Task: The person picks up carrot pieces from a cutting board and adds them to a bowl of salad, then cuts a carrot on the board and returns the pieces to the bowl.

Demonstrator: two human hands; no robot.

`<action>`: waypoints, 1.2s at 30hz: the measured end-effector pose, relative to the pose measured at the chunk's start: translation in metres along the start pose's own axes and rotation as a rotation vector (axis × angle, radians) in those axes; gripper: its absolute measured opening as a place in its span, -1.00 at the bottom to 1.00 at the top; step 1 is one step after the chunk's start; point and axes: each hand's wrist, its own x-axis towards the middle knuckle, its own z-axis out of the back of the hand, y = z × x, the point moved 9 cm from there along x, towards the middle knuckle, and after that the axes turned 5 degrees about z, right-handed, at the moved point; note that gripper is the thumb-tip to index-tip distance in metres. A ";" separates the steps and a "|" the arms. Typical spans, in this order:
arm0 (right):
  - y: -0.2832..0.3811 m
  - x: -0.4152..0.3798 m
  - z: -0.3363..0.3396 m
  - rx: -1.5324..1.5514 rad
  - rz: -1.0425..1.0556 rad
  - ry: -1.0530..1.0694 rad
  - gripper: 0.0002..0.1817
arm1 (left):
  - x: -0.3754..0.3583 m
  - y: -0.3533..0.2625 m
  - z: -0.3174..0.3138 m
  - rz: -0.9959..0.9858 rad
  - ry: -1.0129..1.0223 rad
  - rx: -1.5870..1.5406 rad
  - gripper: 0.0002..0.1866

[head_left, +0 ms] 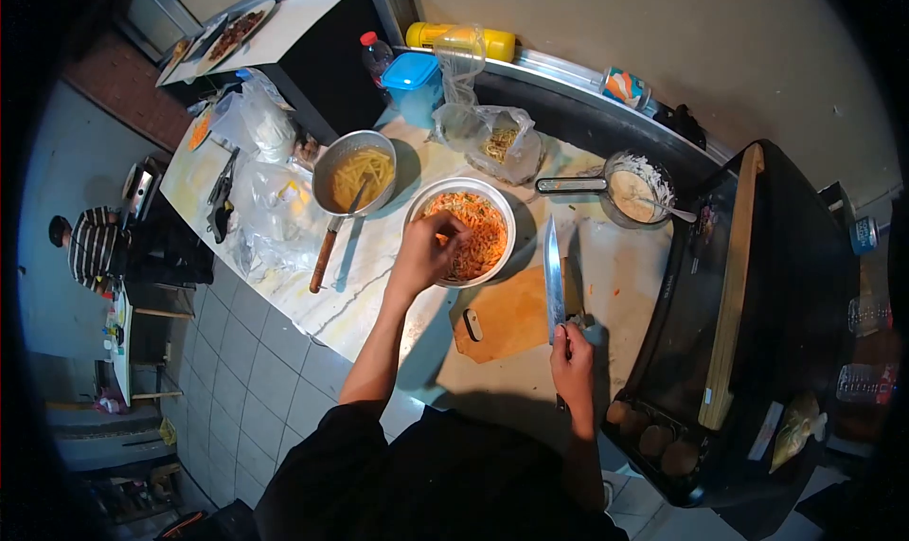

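My left hand (431, 245) is over a white bowl (414, 205) of orange shredded food (485, 233) that looks like grated carrot mixed with paler bits. Its fingers are curled toward the thumb, and whatever they pinch is hidden or too small to name. In my right hand (572, 359) is the handle of a large kitchen knife (554, 281), its blade pointing away from me. The blade is above the right part of a wooden cutting board (507, 319), which lies just below the bowl.
Left of the bowl stands a pot (327, 177) of pale strips in liquid. Behind are an open plastic bag (521, 162) and a blue-lidded container (412, 72). A small pan (620, 210) with a spoon stands right, near a black appliance (795, 304). Another person (99, 248) is far left.
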 end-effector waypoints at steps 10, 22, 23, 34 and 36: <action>-0.039 -0.033 -0.012 -0.097 0.088 -0.005 -0.80 | -0.049 -0.006 -0.024 0.103 0.085 -0.362 -0.79; -0.073 -0.063 -0.032 0.023 -0.084 0.122 -0.62 | -0.081 0.026 -0.121 0.197 0.099 -0.135 -0.85; -0.073 -0.063 -0.030 -0.046 -0.069 0.113 -0.61 | -0.078 0.025 -0.120 0.180 0.087 -0.149 -0.85; -0.038 -0.053 -0.023 -0.117 0.025 0.042 -0.48 | -0.061 0.017 -0.123 0.080 -0.057 0.030 -0.91; -0.038 -0.054 -0.024 -0.116 -0.048 0.069 -0.47 | -0.063 0.014 -0.121 0.014 -0.077 0.017 -0.90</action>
